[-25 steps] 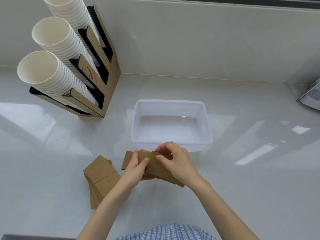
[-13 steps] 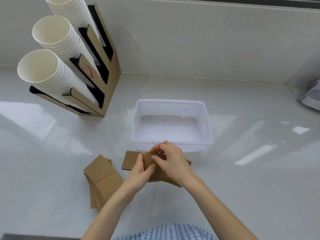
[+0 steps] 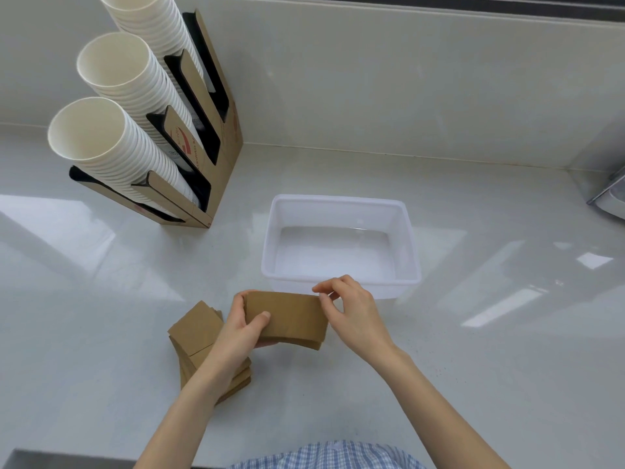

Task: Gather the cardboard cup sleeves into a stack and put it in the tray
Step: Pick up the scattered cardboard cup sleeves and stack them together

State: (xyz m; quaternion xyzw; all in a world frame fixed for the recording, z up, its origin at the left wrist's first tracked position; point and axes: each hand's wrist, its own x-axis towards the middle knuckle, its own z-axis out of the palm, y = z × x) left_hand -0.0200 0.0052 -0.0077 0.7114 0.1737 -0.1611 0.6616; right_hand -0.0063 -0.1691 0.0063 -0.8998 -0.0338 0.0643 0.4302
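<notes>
Head camera is showing you holding a small stack of cardboard cup sleeves (image 3: 287, 318) just above the counter (image 3: 473, 367), close to the near wall of the white tray (image 3: 411, 252). Your left hand (image 3: 241, 328) is clasping the stack's left end, thumb on top. Your right hand (image 3: 355, 314) is pinching its upper right corner. More sleeves (image 3: 196, 328) are lying fanned beneath your left wrist. Cup holder (image 3: 223, 137) is standing at the counter's far left.

Bare forearms, no sleeves, blue-and-white checked shirt (image 3: 324, 456) at bottom edge
</notes>
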